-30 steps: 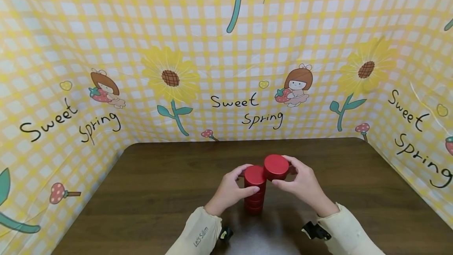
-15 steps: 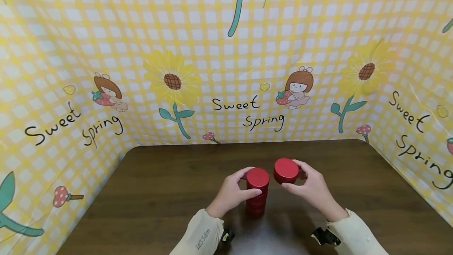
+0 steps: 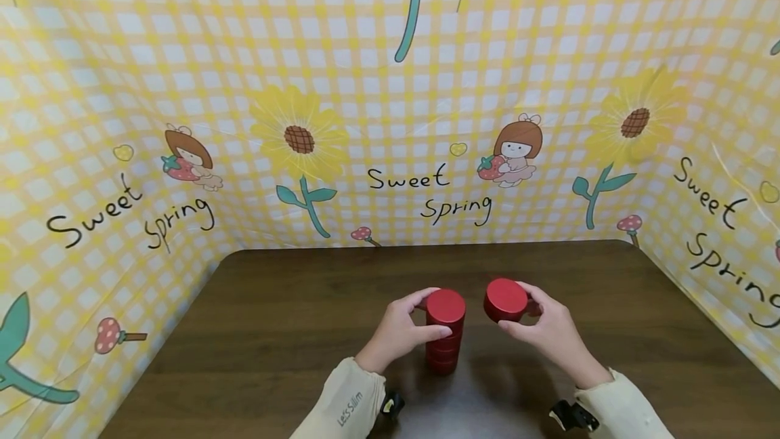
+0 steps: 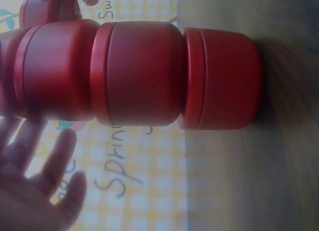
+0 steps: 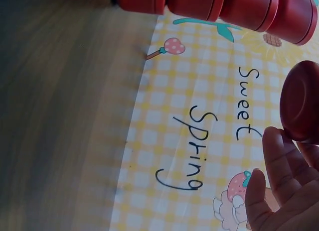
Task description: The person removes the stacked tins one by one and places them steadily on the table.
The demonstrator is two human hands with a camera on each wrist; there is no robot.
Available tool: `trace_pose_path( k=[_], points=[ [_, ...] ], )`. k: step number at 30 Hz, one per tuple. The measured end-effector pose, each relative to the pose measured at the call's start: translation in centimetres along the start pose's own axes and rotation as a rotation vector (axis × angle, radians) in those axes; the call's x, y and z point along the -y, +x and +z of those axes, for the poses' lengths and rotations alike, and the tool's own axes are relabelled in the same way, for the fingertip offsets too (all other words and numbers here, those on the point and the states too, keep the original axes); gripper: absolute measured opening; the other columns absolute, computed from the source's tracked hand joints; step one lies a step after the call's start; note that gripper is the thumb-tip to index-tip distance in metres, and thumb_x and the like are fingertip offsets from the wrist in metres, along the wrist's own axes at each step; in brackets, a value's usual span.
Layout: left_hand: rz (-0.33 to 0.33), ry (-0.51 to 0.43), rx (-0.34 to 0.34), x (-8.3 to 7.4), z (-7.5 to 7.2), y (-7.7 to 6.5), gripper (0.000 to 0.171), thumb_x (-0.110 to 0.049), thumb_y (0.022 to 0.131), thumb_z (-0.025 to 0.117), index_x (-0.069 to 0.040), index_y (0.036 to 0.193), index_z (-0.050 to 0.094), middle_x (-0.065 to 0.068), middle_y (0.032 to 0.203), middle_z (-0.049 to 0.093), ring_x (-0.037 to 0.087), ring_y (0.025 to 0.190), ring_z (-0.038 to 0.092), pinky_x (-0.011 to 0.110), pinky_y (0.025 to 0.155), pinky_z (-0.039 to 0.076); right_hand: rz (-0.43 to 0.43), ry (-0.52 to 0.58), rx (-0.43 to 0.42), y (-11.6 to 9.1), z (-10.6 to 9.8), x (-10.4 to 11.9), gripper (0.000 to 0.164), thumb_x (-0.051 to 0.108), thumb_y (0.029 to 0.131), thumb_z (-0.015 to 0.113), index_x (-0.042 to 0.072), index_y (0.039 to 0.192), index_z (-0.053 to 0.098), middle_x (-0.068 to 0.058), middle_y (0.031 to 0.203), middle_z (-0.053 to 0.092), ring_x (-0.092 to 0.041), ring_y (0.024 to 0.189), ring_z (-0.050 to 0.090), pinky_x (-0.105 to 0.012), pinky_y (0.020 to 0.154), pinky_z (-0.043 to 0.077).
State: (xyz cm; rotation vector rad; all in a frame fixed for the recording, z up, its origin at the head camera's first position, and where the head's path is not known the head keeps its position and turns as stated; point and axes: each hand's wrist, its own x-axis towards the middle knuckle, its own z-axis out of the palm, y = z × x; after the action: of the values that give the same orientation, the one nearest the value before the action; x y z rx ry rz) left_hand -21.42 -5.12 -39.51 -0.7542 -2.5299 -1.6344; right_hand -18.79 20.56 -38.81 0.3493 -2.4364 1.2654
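Observation:
Several small red lidded tins [image 3: 446,307] stand in an upright stack on the table. My left hand [image 3: 399,330] holds the top of that stack, its thumb across the near side and its fingers round the far side. To the right, my right hand [image 3: 557,334] grips another red tin [image 3: 506,298] between thumb and fingers, clear of the table and apart from the stack. Its rounded, recessed underside shows in the right wrist view. Seen from the left wrist, the stacked tins [image 4: 144,74] sit slightly out of line, each with a seam below its lid.
The brown wood-grain table [image 3: 292,330] lies beneath both hands. A yellow checked cloth [image 3: 390,120] with flowers and lettering hangs along its back and sides. Black wrist devices [image 3: 573,416] are strapped near both cream sleeves.
The right hand has carried its tin rightward and slightly nearer, away from the stack top where it was touching or nearly touching. The left hand keeps its hold on the stack.

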Motion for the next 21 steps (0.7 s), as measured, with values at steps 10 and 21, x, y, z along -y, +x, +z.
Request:
trace_pose_path(
  k=[10,21],
  points=[
    [0.002,-0.016,0.003,0.0,-0.1,0.1,0.057,-0.02,0.078,0.08,-0.004,0.129,0.059,0.004,0.105,0.067,0.015,0.095,0.057,0.036,0.085,0.044,0.025,0.0,0.002,0.0,-1.4,-0.8,0.058,0.008,0.07,0.082,-0.007,0.12,0.058,-0.017,0.1,0.066,-0.009,0.075,0.059,-0.027,0.063,0.048],
    [-0.005,-0.024,0.014,0.0,-0.1,0.2,0.058,-0.019,0.079,0.08,-0.003,0.13,0.058,0.004,0.104,0.067,0.017,0.095,0.058,0.037,0.086,0.043,-0.002,0.052,0.142,0.2,-2.8,-1.7,0.061,0.005,0.07,0.082,-0.01,0.122,0.055,-0.019,0.105,0.064,-0.002,0.08,0.058,-0.027,0.069,0.05]
  ],
)
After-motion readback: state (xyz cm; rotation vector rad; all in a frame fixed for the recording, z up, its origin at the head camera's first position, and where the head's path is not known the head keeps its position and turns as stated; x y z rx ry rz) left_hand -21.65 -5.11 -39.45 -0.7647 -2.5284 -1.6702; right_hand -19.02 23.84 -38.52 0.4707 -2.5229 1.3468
